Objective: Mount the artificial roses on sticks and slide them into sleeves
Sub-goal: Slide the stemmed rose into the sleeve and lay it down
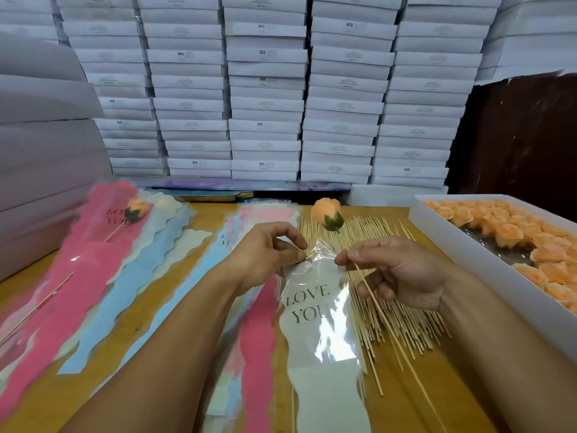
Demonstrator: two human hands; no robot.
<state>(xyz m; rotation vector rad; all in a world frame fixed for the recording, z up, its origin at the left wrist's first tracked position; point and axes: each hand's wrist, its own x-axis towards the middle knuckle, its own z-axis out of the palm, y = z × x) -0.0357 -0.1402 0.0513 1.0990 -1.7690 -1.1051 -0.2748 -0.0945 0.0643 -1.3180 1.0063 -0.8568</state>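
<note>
Near, bottom centre: clear sleeve (315, 310) printed "LOVE YOU", white scalloped backing. Long axis runs from bottom centre up to mid-frame, narrow end pointing away from the person. Its far tip lies between the two hands.

Left hand (265, 254), mid-frame: thumb and forefinger pinch the crinkled film at that tip. Forearm enters from lower left.

Right hand (396, 273), just right of the tip: thumb and forefinger pinch a stick (379, 310). Remaining fingers loosely curled. Stick axis is diagonal, bottom right up to upper centre, roughly alongside the sleeve's right edge. The hands are near each other, not touching.

Further out: peach rose (326, 212) on the stick's far end, green calyx below it, beyond both hands and past the sleeve tip. So the rose looks mounted, not yet sleeved.

Judgement: the right hand steers, the left holds the film open; which end of the sleeve takes the stick I cannot tell.

Around: loose sticks (402, 323) on the wooden table (175, 292), spare coloured sleeves (103, 276) left, one finished rose (137, 209) upper left, tray of roses (499, 232) right, stacked white boxes (265, 89) behind.
</note>
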